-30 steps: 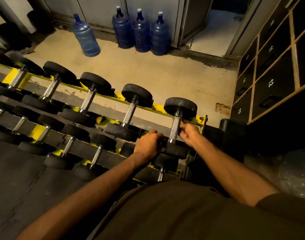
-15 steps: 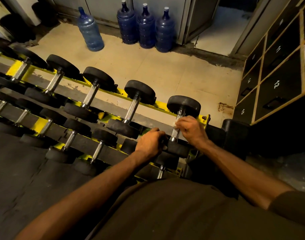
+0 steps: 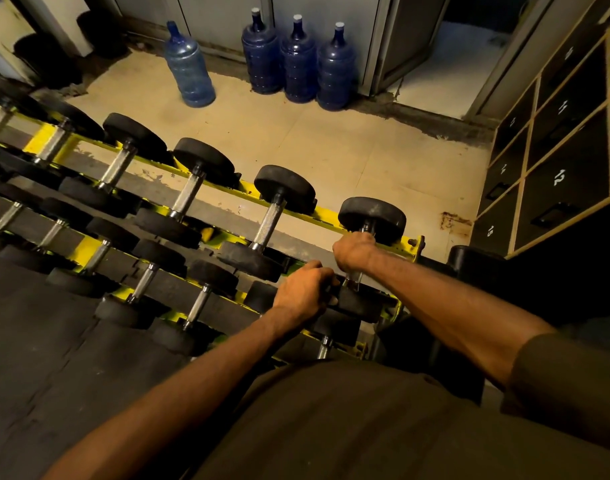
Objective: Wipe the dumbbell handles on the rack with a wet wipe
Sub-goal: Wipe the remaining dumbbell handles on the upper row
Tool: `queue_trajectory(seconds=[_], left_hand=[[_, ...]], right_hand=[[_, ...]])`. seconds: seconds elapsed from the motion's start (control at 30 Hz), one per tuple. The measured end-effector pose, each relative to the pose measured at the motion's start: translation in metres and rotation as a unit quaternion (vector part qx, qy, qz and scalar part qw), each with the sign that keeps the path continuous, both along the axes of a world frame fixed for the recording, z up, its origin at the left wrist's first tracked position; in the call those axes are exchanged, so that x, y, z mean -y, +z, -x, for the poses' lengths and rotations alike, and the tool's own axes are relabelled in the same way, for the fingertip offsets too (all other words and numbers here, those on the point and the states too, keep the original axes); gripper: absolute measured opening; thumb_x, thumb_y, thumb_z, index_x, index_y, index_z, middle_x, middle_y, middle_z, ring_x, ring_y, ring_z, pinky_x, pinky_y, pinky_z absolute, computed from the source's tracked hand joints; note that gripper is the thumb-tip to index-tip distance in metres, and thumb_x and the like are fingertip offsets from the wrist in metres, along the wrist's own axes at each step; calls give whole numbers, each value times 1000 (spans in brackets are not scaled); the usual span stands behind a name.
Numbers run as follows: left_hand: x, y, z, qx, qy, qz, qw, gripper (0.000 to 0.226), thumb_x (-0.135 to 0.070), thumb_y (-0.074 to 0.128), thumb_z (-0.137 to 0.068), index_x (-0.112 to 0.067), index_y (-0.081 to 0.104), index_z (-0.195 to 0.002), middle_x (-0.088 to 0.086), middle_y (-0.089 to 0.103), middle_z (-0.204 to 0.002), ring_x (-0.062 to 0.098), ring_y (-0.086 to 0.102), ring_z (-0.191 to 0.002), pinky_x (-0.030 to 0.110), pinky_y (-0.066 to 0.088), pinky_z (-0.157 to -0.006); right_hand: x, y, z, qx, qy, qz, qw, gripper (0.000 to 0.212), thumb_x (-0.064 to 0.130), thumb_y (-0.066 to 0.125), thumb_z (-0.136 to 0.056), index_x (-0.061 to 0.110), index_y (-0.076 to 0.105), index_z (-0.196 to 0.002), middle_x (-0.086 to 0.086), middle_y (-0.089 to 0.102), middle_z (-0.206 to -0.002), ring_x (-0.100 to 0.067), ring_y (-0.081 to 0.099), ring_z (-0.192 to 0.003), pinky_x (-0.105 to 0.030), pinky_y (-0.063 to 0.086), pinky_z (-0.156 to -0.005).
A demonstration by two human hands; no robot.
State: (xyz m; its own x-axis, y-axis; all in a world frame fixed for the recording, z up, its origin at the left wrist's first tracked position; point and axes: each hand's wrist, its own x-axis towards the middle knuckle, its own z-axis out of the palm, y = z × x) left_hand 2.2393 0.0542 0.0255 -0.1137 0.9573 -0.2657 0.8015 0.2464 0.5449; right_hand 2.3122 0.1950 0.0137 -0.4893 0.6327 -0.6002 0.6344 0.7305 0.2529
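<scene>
Right hand [image 3: 354, 251] has slid up the handle [image 3: 352, 278] of the end dumbbell [image 3: 373, 216] at the rack's [image 3: 326, 214] right end, fingers curled round the bar. The wipe is hidden inside that grip. Left hand [image 3: 305, 292] clamps the near head. That looks like one full stroke.

Open gaps separate the top-row dumbbell handles [image 3: 269, 220] — black weight heads [image 3: 284, 185] wall each side; lockers [image 3: 566, 174] stand near the right end of the yellow rack [image 3: 326, 213].
</scene>
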Motion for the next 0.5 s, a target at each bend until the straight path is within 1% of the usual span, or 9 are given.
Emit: queue_trajectory(seconds=[0.07,0.1,0.17,0.23,0.27,0.33,0.4,0.47,0.5], left_hand=[[-2,1,2,0,-3,1,1000,33,-18,78,-81,-21,69,-113,0,57,-112,23,60,-101,40,54,-82],[-2,1,3,-1,-4,2,1000,33,-19,79,-81,-22,70,-112,0,58,-112,24,60,-101,40,54,-82],[-3,0,3,0,-3,2,1000,31,-20,79,-81,-21,70,-110,1,58,-110,25,60,-99,42,54,-82],[-2,0,3,2,-3,-2,1000,29,-19,79,-82,-20,70,-109,0,58,-110,24,60,-98,41,55,-82],[-2,0,3,4,-4,-4,1000,28,-19,79,-82,-20,70,-109,0,58,-110,23,60,-99,41,55,-82],[-3,0,4,8,-3,-1,1000,30,-18,79,-81,-21,71,-110,-1,58,-112,21,60,-100,40,55,-83],[-3,1,3,14,-2,2,1000,32,-16,79,-81,-21,70,-112,-1,58,-113,20,59,-101,40,55,-84],[-3,2,2,15,-2,2,1000,32,-15,79,-81,-20,71,-112,0,58,-113,21,59,-101,40,55,-84],[-2,3,2,12,-2,2,1000,32,-14,78,-82,-20,70,-112,0,58,-113,21,59,-101,39,54,-84]], right_hand=[[1,4,-3,-12,8,47,999,21,18,65,-91,9,65,-110,-6,64,-102,-23,59,-92,-37,50,-79],[2,6,-6,-34,7,71,997,18,18,65,-91,9,66,-107,-4,63,-94,-20,57,-84,-33,50,-73],[2,7,-17,-89,-7,117,989,17,21,66,-91,16,71,-106,2,62,-82,-16,55,-72,-26,43,-58],[0,10,-32,-145,-25,145,978,19,21,67,-89,25,73,-107,6,66,-87,-14,57,-78,-23,41,-56],[-1,11,-39,-172,-29,134,975,20,21,67,-89,28,73,-107,8,69,-92,-12,58,-83,-24,43,-60],[-6,12,-49,-227,-35,54,972,20,24,64,-92,30,74,-108,9,71,-97,-10,59,-87,-24,42,-65],[-12,9,-46,-246,-67,-38,966,20,24,60,-95,27,74,-109,2,72,-97,-17,64,-85,-27,44,-68],[-11,7,-32,-177,-64,-80,979,19,24,60,-93,23,73,-108,-1,70,-95,-22,65,-83,-29,46,-68],[-9,6,-24,-130,-48,-77,987,19,24,62,-92,20,72,-108,-2,69,-96,-23,64,-85,-31,45,-68]])
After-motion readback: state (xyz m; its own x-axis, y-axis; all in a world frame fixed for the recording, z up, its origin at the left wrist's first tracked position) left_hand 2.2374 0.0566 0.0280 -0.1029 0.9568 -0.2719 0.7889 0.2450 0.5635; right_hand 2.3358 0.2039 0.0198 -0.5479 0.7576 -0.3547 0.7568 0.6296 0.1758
